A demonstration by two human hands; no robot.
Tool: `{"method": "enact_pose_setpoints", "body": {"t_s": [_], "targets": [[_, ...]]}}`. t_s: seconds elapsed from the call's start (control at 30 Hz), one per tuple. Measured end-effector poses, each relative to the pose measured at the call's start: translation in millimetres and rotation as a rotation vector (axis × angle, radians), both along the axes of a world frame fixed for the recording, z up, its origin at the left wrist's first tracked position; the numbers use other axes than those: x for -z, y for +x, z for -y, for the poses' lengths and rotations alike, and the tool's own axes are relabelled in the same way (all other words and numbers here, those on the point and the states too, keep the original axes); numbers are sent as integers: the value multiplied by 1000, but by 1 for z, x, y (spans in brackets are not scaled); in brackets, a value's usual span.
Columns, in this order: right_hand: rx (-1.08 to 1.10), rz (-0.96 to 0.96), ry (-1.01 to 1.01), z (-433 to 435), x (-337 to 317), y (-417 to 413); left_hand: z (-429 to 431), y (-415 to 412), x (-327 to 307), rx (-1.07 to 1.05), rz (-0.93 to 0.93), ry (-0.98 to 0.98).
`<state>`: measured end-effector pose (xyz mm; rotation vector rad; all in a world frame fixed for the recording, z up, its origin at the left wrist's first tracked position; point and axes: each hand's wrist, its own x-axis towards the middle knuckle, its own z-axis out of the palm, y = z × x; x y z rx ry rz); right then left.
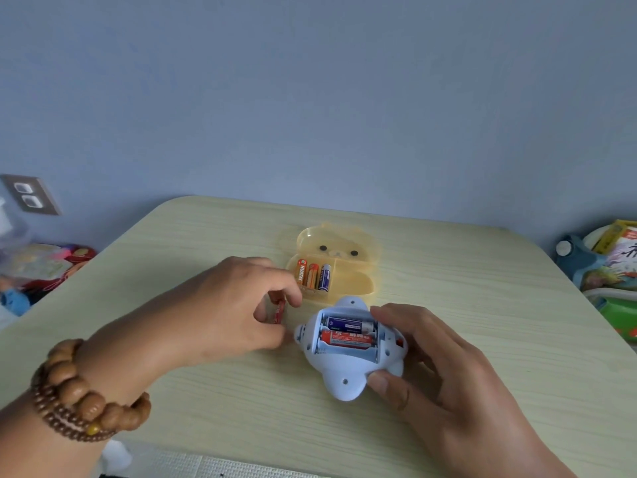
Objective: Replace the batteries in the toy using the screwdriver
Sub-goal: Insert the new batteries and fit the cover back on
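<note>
A pale blue toy (pixel 344 377) lies upside down on the table, its battery bay uncovered. Two batteries sit in the bay: a blue one (pixel 348 325) and a red one (pixel 346 339). My right hand (pixel 434 367) grips the toy from its right side. To the toy's left, my left hand (pixel 227 305) pinches a red battery (pixel 278 310) between thumb and fingers. Behind the toy stands an open yellow bear-shaped case (pixel 355 270) with three batteries (pixel 313 276) inside. No screwdriver or battery cover is in view.
The light wood table (pixel 482 322) has rounded far corners against a blue wall. Toys and boxes are piled beyond its right edge (pixel 610 267) and left edge (pixel 44 267). A beaded bracelet (pixel 79 401) circles my left wrist.
</note>
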<state>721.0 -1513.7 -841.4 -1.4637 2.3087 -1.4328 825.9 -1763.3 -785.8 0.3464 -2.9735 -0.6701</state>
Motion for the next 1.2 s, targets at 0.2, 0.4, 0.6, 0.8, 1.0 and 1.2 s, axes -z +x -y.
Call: {"method": "enact_pose_setpoints", "body": {"t_s": [0.2, 0.4, 0.6, 0.8, 1.0, 1.2], "targets": [[-14, 8, -15, 1, -1, 0, 2, 4, -12, 23, -201, 543], [-9, 14, -15, 0, 0, -1, -24, 0, -14, 133, -335, 492], [-14, 8, -17, 1, 0, -1, -42, -4, -9, 177, -371, 287], [-2, -5, -7, 0, 1, -2, -45, -5, -5, 165, -390, 303], [2, -1, -5, 1, 1, -2, -48, -3, -5, 182, -358, 274], [-13, 3, 2, 1, 0, -2, -49, -2, -8, 221, -316, 270]]}}
